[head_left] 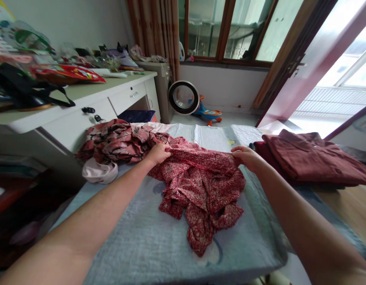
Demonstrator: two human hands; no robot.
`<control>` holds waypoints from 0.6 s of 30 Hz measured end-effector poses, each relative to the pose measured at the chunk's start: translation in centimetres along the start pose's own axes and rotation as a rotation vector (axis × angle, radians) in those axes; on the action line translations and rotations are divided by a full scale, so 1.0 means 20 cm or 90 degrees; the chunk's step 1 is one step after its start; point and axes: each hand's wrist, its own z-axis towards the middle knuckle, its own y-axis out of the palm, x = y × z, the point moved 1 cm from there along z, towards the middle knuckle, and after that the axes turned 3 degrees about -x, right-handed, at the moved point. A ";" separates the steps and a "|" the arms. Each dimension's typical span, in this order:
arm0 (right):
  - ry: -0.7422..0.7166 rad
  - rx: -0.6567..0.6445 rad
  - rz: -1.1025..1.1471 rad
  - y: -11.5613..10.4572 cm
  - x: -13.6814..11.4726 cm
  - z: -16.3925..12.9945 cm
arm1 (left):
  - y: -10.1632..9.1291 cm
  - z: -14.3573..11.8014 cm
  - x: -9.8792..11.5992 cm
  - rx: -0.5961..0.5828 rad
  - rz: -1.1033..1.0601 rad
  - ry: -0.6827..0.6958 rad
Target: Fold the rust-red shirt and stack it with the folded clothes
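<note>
A red garment with a fine pale pattern (201,182) lies bunched on the cloth-covered table (135,237), its lower part trailing toward me. My left hand (159,153) pinches its far edge on the left. The far edge on the right is gripped by my right hand (245,157), so that edge is stretched between the two. Just beyond my left hand is a heap of pinkish-red printed fabric (114,138), and a pale pink cloth piece (100,171) sits at its near side.
Folded dark red shirts (307,156) are stacked at the right. A white desk (123,95) with cluttered top stands at the back left. Behind the table are a washing machine with its round door (183,97) open and a blue and orange ride-on toy (208,113).
</note>
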 end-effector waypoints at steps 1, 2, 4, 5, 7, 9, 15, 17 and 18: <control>-0.019 0.031 -0.063 0.00 0.01 0.00 | 0.00 -0.01 0.00 0.009 0.033 0.005; -0.046 0.049 -0.133 0.00 0.02 0.00 | 0.00 -0.01 0.01 0.027 0.064 0.008; -0.123 0.036 -0.256 0.03 0.02 0.00 | 0.00 -0.03 0.02 0.080 0.127 0.015; -0.158 0.011 -0.315 0.05 0.03 -0.01 | 0.00 -0.04 0.03 0.106 0.159 0.024; -0.193 -0.042 -0.400 0.09 0.04 -0.02 | -0.01 -0.06 0.05 0.143 0.221 0.059; -0.196 -0.080 -0.463 0.14 0.06 -0.02 | -0.02 -0.08 0.08 0.163 0.273 0.105; -0.181 -0.147 -0.582 0.16 0.09 0.00 | -0.09 -0.10 0.13 0.126 0.299 0.109; -0.190 -0.148 -0.590 0.12 0.06 0.01 | -0.11 -0.08 0.14 0.104 0.276 0.062; -0.199 -0.139 -0.596 0.10 0.04 0.02 | -0.11 -0.06 0.15 0.098 0.263 0.043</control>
